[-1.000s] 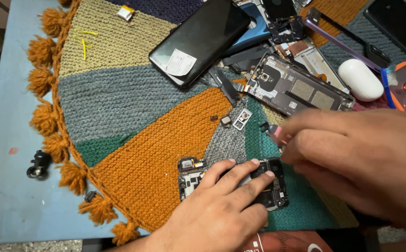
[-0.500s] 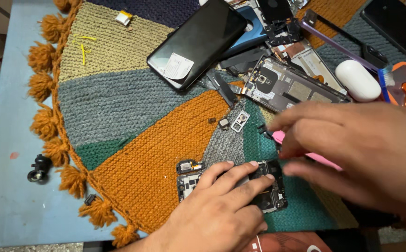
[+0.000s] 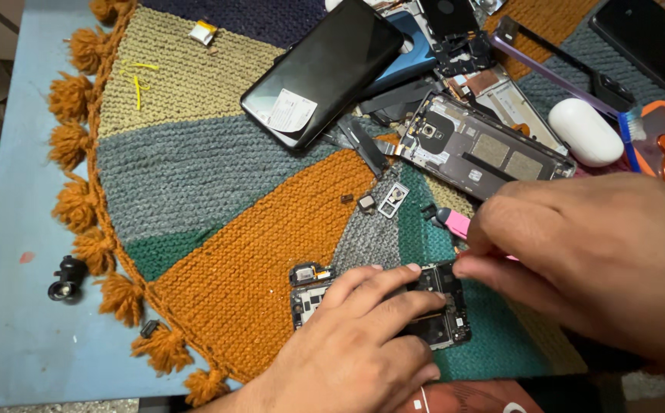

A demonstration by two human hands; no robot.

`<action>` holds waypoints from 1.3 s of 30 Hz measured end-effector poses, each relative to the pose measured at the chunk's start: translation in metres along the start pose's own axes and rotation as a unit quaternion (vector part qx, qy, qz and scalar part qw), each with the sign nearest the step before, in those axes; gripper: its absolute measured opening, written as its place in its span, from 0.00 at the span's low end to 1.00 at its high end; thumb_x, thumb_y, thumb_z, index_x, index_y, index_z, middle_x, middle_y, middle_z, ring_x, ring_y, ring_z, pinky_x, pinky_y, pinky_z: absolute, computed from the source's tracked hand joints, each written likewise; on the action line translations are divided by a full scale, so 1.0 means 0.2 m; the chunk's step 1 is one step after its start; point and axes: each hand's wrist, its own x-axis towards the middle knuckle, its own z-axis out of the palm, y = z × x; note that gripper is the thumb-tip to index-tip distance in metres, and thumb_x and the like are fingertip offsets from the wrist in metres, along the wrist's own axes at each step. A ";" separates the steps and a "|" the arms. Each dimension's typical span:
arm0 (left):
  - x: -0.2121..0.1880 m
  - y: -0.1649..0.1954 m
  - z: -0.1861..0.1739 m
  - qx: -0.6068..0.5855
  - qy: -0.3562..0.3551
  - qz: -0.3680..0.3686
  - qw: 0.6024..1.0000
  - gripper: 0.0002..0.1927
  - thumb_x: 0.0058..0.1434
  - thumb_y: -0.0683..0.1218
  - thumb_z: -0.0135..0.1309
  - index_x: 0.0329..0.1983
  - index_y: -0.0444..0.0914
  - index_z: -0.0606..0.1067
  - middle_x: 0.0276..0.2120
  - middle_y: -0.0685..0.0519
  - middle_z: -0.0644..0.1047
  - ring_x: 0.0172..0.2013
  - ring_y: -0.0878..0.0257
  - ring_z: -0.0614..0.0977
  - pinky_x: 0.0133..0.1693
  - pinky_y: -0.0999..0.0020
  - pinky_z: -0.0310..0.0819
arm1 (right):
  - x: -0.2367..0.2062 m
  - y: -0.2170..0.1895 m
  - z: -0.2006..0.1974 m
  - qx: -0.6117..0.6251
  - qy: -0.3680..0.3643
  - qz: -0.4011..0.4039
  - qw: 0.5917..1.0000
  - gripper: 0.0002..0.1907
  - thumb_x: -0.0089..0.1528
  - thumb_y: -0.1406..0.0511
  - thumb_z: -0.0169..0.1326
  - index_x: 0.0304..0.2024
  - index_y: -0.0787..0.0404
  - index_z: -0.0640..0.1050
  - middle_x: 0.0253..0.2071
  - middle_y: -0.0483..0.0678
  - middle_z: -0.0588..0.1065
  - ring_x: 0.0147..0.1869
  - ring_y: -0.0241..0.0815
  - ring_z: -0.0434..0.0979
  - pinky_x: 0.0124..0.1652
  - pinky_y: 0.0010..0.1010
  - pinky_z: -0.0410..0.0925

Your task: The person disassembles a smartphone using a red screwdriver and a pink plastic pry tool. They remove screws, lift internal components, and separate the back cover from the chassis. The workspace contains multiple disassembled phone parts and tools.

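The left hand (image 3: 363,344) lies flat, fingers spread, pinning the opened phone (image 3: 432,306) to the knitted mat (image 3: 218,229), the right hand (image 3: 593,252) pinches a pink tool (image 3: 455,223) beside it, a black phone (image 3: 321,73) farther off.

- Left hand (image 3: 355,352): bare, no glove, ring or watch; short trimmed nails.
- Right hand (image 3: 585,260): bare likewise; no sleeve reaches either wrist.
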 end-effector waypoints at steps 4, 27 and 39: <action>0.00 0.00 -0.01 -0.015 0.006 -0.003 1.000 0.11 0.65 0.52 0.61 0.35 0.41 0.78 0.56 0.50 0.77 0.67 0.49 0.73 0.68 0.48 0.62 | -0.01 0.01 0.00 0.091 0.096 -0.157 0.979 0.11 0.59 0.56 0.60 0.40 0.50 0.75 0.44 0.40 0.79 0.44 0.40 0.83 0.36 0.30 0.74; 0.00 -0.02 -0.01 -0.048 0.004 -0.031 0.998 0.11 0.64 0.54 0.62 0.35 0.43 0.79 0.42 0.54 0.77 0.61 0.53 0.77 0.67 0.51 0.63 | -0.04 -0.02 0.02 0.035 0.097 -0.042 0.994 0.14 0.54 0.51 0.62 0.37 0.46 0.79 0.36 0.37 0.80 0.34 0.37 0.84 0.28 0.31 0.73; 0.00 0.00 -0.02 -0.050 0.011 -0.047 0.998 0.10 0.65 0.53 0.62 0.35 0.42 0.80 0.40 0.55 0.79 0.59 0.55 0.78 0.67 0.53 0.64 | -0.10 0.03 0.11 0.115 0.138 -0.044 0.983 0.12 0.57 0.53 0.65 0.36 0.48 0.79 0.32 0.36 0.81 0.31 0.32 0.83 0.26 0.25 0.71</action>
